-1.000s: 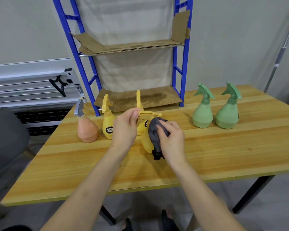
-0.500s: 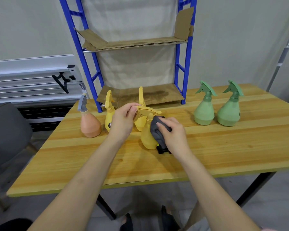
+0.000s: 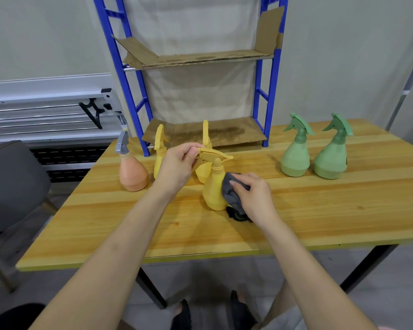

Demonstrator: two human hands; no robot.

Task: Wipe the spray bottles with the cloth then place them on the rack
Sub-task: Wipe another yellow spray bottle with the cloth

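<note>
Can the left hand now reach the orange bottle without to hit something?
Probably yes: the orange bottle stands just beside the left hand, with bare table before it, but that hand first must release the yellow bottle.

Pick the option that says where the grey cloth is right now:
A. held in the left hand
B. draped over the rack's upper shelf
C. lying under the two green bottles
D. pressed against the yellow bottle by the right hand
D: the right hand presses the grey cloth against the side of the yellow bottle, while the left hand pinches its trigger head.

left hand [image 3: 177,166]: fingers pinched | right hand [image 3: 253,196]: fingers curled, gripping
</note>
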